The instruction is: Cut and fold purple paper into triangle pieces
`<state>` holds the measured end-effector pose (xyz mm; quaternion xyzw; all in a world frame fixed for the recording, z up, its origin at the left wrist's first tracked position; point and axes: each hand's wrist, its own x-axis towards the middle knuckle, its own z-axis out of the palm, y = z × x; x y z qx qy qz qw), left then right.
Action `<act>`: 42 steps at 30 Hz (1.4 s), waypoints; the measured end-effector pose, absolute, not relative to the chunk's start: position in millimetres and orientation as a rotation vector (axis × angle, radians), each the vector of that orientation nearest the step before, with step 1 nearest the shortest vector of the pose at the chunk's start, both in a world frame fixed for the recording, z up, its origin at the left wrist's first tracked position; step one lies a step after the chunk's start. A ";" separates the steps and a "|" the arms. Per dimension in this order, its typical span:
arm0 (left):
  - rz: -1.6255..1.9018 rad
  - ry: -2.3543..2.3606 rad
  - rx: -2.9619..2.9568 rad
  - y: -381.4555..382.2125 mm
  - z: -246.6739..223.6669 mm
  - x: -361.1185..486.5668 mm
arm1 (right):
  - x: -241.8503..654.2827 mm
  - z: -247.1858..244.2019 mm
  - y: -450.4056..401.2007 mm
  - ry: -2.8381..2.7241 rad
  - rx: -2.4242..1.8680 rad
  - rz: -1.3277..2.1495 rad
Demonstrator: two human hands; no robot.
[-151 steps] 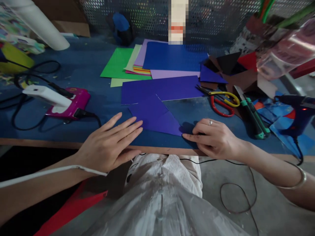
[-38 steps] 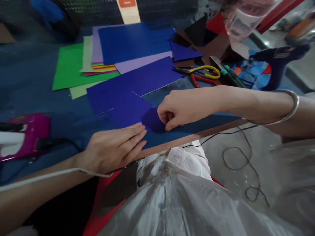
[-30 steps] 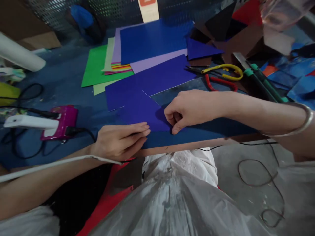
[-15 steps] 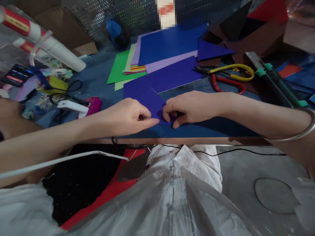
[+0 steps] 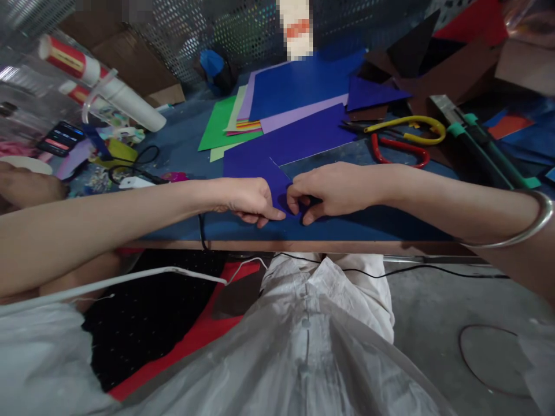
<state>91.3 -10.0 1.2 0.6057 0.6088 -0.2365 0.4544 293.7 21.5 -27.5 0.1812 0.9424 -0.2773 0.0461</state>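
A sheet of violet-blue paper point(image 5: 248, 160) lies on the table in front of me, its near part narrowing to a folded-looking tip between my hands. My left hand point(image 5: 251, 198) is closed, fingers curled under, its outstretched thumb pressing at the paper's near edge. Bent fingers of my right hand point(image 5: 336, 188) rest on the same paper close to that tip, the thumb a little apart on the near side. A small gap separates the two hands. What lies under the curled fingers is hidden.
Beyond the paper lies a stack of coloured sheets point(image 5: 303, 81). Scissors point(image 5: 403, 138) with yellow and red handles and a green-and-black cutter point(image 5: 485, 141) lie right. Another person's hand point(image 5: 30, 185) is at far left, near a phone point(image 5: 61, 138) and white rolls point(image 5: 134, 104).
My left hand has turned over, knuckles now upward, and its forearm has risen across the magenta item. My right hand stays in place on the paper. The view has shifted slightly left.
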 end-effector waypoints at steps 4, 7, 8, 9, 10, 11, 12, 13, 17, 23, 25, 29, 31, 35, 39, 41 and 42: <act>-0.583 1.551 1.480 -10.8 1.9 87.5 | 294.3 -29.4 22.5 2.901 0.521 -0.857; -0.576 1.579 1.472 -12.1 1.4 82.4 | 294.1 -29.9 22.7 2.898 0.521 -0.853; -0.572 1.587 1.468 -12.5 1.1 80.4 | 294.0 -29.8 22.6 2.893 0.529 -0.853; -0.572 1.597 1.461 -12.8 0.8 78.3 | 293.9 -29.7 22.5 2.888 0.536 -0.854; -0.572 1.611 1.452 -13.0 0.5 76.1 | 293.8 -29.8 22.4 2.886 0.541 -0.856; -0.572 1.627 1.442 -13.3 0.3 73.8 | 293.8 -29.9 22.4 2.887 0.542 -0.860; -0.572 1.642 1.432 -13.6 0.2 71.6 | 293.8 -30.1 22.4 2.889 0.537 -0.866; -0.566 1.654 1.422 -14.0 0.0 69.4 | 293.9 -30.4 22.3 2.894 0.532 -0.873; -0.532 1.644 1.405 -15.0 -1.0 61.4 | 294.1 -31.7 22.4 2.902 0.521 -0.894; -0.494 1.624 1.389 -15.0 -4.8 48.1 | 294.2 -32.0 22.5 2.899 0.545 -0.902; -0.480 1.629 1.387 -15.3 -5.1 42.8 | 294.3 -32.3 22.6 2.909 0.540 -0.905; -0.475 1.660 1.355 -16.4 -4.5 32.6 | 294.2 -33.7 22.7 2.922 0.547 -0.916; -0.469 1.680 1.334 -17.1 -4.6 28.6 | 294.3 -34.5 22.7 2.924 0.549 -0.920; -0.441 1.702 1.312 -19.3 -4.7 24.0 | 294.8 -35.3 23.0 2.936 0.540 -0.920; -0.435 1.694 1.319 -20.8 -3.6 23.3 | 295.0 -34.8 23.6 2.941 0.516 -0.913; -0.444 1.682 1.329 -20.5 -3.4 23.2 | 295.0 -34.0 23.4 2.935 0.513 -0.906; -0.443 1.674 1.335 -20.2 -3.5 23.1 | 294.9 -33.6 23.2 2.932 0.515 -0.902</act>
